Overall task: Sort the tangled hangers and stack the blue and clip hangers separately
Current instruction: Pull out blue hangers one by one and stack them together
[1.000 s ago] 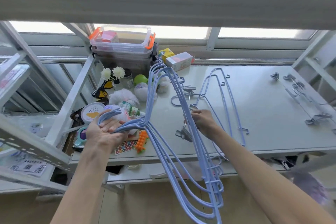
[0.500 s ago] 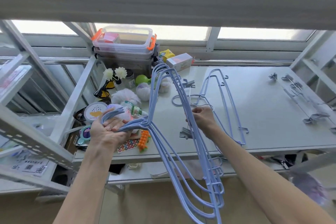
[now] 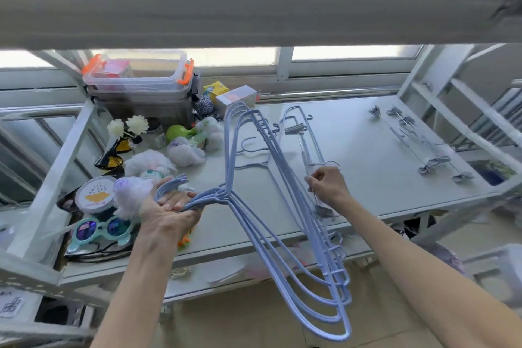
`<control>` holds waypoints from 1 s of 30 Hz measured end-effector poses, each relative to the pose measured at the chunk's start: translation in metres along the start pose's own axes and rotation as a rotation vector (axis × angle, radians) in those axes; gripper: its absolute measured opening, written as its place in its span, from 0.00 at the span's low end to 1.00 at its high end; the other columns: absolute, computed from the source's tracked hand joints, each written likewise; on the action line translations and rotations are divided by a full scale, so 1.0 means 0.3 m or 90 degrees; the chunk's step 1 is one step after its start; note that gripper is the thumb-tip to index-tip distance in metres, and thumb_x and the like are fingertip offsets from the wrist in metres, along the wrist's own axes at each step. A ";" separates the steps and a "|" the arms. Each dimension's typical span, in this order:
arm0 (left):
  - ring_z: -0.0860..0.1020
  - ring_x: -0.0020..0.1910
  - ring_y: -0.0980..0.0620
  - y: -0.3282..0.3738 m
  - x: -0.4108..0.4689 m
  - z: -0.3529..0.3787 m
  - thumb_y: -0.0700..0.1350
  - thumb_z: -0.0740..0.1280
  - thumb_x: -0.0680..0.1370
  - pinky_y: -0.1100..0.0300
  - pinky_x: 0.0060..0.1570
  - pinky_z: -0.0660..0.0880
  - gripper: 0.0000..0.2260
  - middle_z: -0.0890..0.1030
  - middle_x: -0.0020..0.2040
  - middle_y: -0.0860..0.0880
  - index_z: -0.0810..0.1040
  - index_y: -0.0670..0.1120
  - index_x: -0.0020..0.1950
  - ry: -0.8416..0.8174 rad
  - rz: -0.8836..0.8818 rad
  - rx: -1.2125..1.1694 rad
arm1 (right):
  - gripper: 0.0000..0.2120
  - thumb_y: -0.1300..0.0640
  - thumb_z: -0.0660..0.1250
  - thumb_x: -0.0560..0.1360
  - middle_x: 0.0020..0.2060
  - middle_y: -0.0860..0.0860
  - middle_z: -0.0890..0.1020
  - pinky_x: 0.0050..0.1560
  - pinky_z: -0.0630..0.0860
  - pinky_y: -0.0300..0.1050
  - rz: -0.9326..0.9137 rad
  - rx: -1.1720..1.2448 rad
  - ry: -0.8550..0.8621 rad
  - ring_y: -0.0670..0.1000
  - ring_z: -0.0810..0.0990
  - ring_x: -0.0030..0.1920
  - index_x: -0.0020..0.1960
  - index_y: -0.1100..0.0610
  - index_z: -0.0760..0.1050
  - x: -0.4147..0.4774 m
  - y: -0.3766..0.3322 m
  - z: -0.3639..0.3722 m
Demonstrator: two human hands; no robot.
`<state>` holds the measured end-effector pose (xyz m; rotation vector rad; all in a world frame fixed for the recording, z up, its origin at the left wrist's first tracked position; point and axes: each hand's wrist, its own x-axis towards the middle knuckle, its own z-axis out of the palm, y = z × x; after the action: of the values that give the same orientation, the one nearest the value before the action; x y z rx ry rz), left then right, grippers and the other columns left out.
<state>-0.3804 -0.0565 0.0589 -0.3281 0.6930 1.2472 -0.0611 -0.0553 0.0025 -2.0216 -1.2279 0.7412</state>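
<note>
Palm-up left hand [image 3: 169, 213] grips blue hangers [image 3: 217, 196] by the hooks, frames fanning toward four o'clock; right hand [image 3: 329, 185] pinches a clip hanger [image 3: 295, 130] reaching twelve o'clock.

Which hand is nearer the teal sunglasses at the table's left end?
Left. The left hand, holding the blue hangers, is just right of the teal sunglasses; the right hand is well beyond it to the right, pinching a clip hanger.
</note>
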 end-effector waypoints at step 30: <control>0.53 0.16 0.52 -1.183 0.125 0.397 0.42 0.56 0.79 0.64 0.33 0.64 0.27 0.54 0.16 0.52 0.54 0.48 0.20 0.049 0.103 0.035 | 0.10 0.61 0.67 0.75 0.37 0.59 0.81 0.41 0.73 0.45 -0.071 -0.162 -0.022 0.59 0.81 0.46 0.39 0.67 0.78 0.589 0.587 -0.943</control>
<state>-0.0047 -0.0678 0.0759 -0.2806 0.8320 1.3715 0.3144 -0.0238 0.0220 -2.1273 -1.5073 0.5922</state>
